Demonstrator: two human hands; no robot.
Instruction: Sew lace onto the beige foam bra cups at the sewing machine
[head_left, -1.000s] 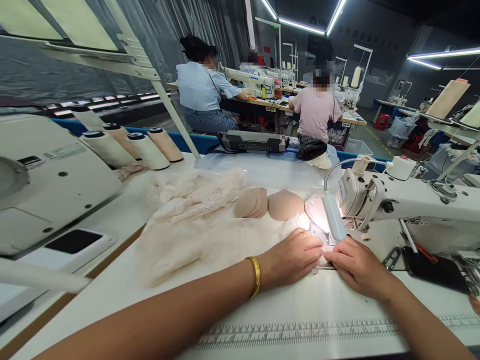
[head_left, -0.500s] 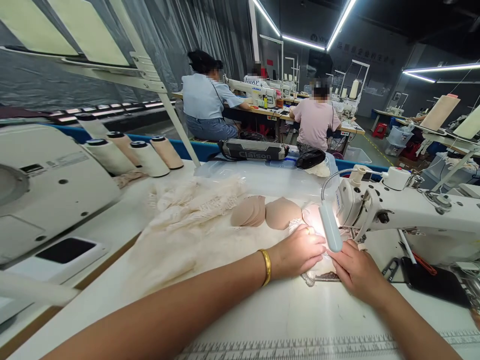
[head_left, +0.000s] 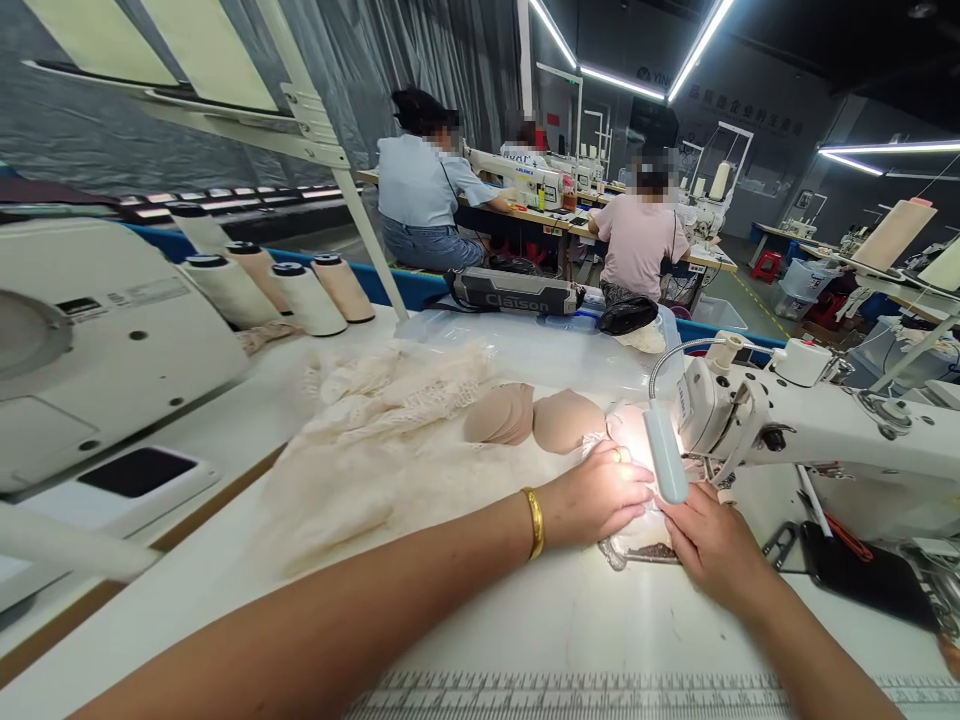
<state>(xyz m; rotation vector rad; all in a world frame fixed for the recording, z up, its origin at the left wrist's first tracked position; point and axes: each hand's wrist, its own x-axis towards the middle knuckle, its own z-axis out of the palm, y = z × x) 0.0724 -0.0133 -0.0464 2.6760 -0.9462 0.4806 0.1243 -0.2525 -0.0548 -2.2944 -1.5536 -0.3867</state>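
At the sewing machine (head_left: 750,410), both hands are on a piece of light-coloured fabric with a lace edge (head_left: 637,552), lit by a small gooseneck lamp (head_left: 665,455). My left hand (head_left: 609,492), with a gold bangle at the wrist, has its fingers bent together on the fabric left of the lamp. From the right, my right hand (head_left: 712,535) pinches the fabric close to the needle area, its fingertips partly behind the lamp. Beige bra cups (head_left: 568,420) lie just beyond my left hand. The lamp and fingers hide the needle.
Cream lace fabric (head_left: 375,450) spreads over the table's left part. Thread cones (head_left: 311,300) and another machine (head_left: 97,350) stand at left. A clear plastic bin (head_left: 525,345) sits behind; thread snips (head_left: 781,545) and a black phone-like slab (head_left: 862,575) lie at right.
The view has shifted slightly, so the background sits a little further right. Both hands stay on the fabric at the machine, with hardly any visible movement.
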